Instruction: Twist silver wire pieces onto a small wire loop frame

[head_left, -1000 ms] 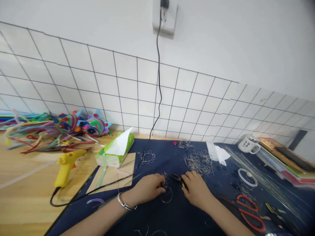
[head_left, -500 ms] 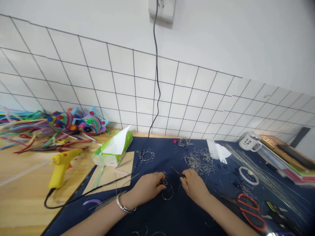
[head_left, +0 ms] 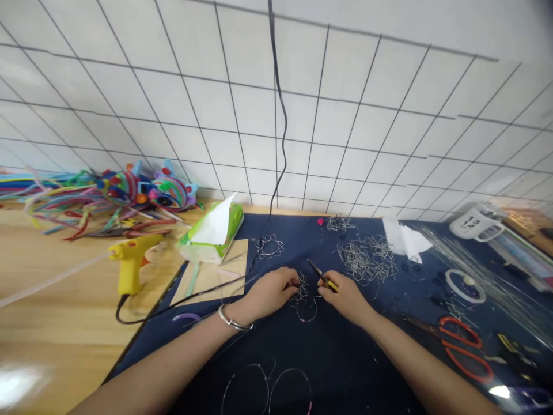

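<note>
My left hand [head_left: 274,293] is closed on a small silver wire piece [head_left: 302,283], a tangle of bent wire with a round loop [head_left: 306,310] hanging below it. Its fingertips partly hide the wire. Just to the right, my right hand [head_left: 345,294] grips small pliers [head_left: 330,285] with yellow handles. Their dark, slim jaws point up and left, apart from the wire piece. Two large thin wire rings [head_left: 247,369] lie on the dark blue mat [head_left: 341,357] near the front. Beyond my left hand rests a flower-shaped wire ring [head_left: 270,246].
A heap of bent wires [head_left: 367,259] lies behind my right hand. Orange-handled scissors [head_left: 464,349], a white ring [head_left: 464,286] and a mug [head_left: 477,222] are on the right. A yellow glue gun [head_left: 132,262], its cord crossing the mat, and a tissue pack [head_left: 211,233] stand left.
The view has tilted down and swung left, so the wall outlet is gone and the large wire rings in front show more. Both hands keep their holds, with the pliers still beside the wire piece.
</note>
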Motion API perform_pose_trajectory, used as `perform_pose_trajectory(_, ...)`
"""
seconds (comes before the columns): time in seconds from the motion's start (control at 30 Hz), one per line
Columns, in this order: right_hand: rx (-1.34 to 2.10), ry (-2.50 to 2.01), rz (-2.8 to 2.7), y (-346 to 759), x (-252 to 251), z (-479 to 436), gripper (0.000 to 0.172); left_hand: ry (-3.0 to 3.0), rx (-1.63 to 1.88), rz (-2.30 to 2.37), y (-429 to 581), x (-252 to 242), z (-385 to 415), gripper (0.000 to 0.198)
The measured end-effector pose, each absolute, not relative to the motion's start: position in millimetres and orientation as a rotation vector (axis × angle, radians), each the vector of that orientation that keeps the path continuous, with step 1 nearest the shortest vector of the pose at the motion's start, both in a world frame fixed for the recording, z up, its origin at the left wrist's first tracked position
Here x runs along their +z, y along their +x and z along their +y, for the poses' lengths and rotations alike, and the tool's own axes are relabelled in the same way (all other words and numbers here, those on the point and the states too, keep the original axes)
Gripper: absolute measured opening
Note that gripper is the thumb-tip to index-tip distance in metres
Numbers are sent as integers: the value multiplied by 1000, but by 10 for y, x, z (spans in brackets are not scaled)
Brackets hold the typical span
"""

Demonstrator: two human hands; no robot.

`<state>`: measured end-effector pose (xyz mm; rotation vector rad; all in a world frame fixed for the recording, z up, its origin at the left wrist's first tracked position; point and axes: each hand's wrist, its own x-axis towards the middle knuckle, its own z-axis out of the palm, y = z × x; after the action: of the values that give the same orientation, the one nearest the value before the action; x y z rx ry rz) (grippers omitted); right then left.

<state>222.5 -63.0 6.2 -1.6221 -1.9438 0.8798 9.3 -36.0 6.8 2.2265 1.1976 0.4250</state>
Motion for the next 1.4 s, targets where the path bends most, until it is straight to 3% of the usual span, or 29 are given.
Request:
perform_pose_trajectory(0.5,1290,-1479,-1572,2339,59,-591,15,2215,245,1173,106,196,-336,16)
perform_pose_trajectory(0.7,837,-1710,-1806,2382,158,-591,12,2228,194,1159,108,187,-343,16)
perform_pose_trajectory(0.97,823,-1806,-2131,2183,137,-769,19,2289,176,1185,129,137,-370,13)
perform_pose_trajectory(1.17,1094,-1684,-1928,2125,138,-732,9,2284,187,1198,125,125,-356,12)
perform_pose_trajectory(1.27,1305,-1604,-1787,2123,106,-715,14,2286,201,1176,124,125,-356,11)
perform_pose_trajectory(1.4,1254,-1590,-1753,2112,55,-698,14,2248,220,1166,131,135,-358,11)
